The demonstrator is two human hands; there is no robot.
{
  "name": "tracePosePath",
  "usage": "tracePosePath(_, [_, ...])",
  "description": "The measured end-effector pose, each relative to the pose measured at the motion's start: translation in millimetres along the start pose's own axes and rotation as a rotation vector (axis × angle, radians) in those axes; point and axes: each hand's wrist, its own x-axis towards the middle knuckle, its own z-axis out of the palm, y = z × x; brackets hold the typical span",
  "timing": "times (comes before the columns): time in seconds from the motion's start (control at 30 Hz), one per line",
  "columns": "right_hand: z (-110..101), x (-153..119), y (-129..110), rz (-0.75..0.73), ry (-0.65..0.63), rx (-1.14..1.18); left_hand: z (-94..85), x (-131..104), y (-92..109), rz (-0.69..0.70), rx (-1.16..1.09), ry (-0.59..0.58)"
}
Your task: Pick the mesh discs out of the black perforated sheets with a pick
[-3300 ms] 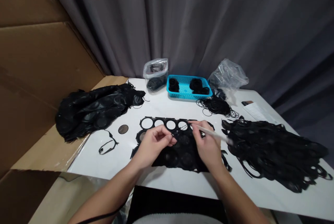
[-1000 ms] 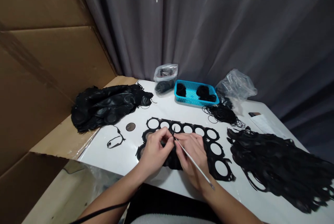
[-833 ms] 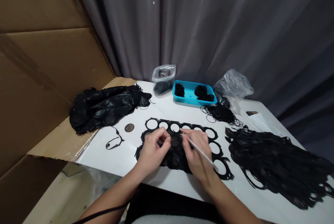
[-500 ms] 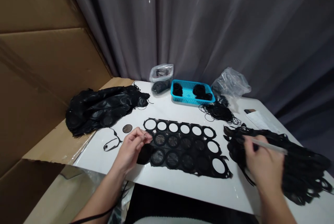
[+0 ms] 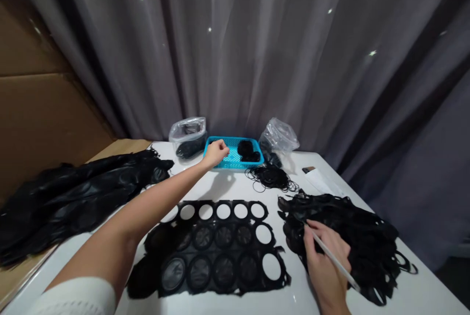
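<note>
My left hand (image 5: 217, 152) is stretched out over the left part of the blue basket (image 5: 233, 164), its fingers closed; anything between them is too small to name. Black rings (image 5: 248, 151) lie in the basket's right part. In my right hand (image 5: 326, 256) is a thin pale stick (image 5: 336, 262), slanting across the palm, its tip at a pile of black rubber scraps (image 5: 352, 227). Between my arms lies a black rubber sheet (image 5: 223, 251) with rows of circles; the back row and the right end are cut through, showing white table.
Black sheets (image 5: 84, 192) are heaped at the left beside a cardboard box (image 5: 47, 109). Behind stand a clear container (image 5: 188, 141) and a plastic bag (image 5: 281, 136). Loose thin rings (image 5: 271, 178) lie before the basket. A phone and paper (image 5: 323, 181) lie right.
My left hand has moved from the sheet's left edge forward to the basket. My right hand stays by the scrap pile with the stick. The view has shifted and tilted up.
</note>
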Motion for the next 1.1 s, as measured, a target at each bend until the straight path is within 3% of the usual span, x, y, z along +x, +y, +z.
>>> tracePosePath(0.07, [2.6, -3.6, 3.0, 0.0, 0.013, 0.049, 21.1, 39.3, 12.6, 0.054, 0.163, -0.006])
tracePosePath(0.13, [2.4, -4.1, 7.9, -0.009, 0.008, 0.085, 45.2, 63.9, 23.3, 0.132, 0.314, -0.049])
tracePosePath(0.3, [-0.3, -1.4, 10.0, -0.039, -0.021, 0.182, 96.3, 77.9, 40.9, 0.34, 0.612, -0.187])
tracePosePath(0.43, [-2.9, -0.3, 9.4, 0.053, -0.041, 0.24, 105.1, 65.2, 54.8, 0.417, 0.744, -0.254])
tracePosePath(0.57, [-6.0, -0.6, 6.3, 0.289, -0.049, 0.417, 87.2, 41.4, 70.1, 0.436, 0.782, -0.279])
tracePosePath(0.67, [-10.5, -2.0, -0.5, 0.465, -0.019, 0.578, 54.1, 2.2, 71.1, 0.437, 0.777, -0.237])
tracePosePath(0.73, [-14.5, -3.3, -5.9, 0.534, -0.033, 0.614, 24.0, -40.1, 60.5, 0.451, 0.757, -0.173])
tracePosePath(0.83, [-15.9, -5.3, -15.9, 0.571, -0.153, 0.632, -19.3, -122.2, 25.3, 0.377, 0.716, -0.097])
tracePosePath(0.9, [-10.6, -5.8, -27.1, 0.564, -0.282, 0.696, -37.5, -181.4, -5.5, 0.27, 0.689, -0.073])
tracePosePath(1.0, [5.7, -5.3, -55.6, 0.517, -0.542, 0.839, -42.4, -262.4, -47.6, 0.162, 0.607, -0.029])
tracePosePath(1.1, [25.8, -6.1, -97.0, 0.456, -0.802, 0.982, -29.0, -322.7, -72.3, 0.129, 0.547, 0.098])
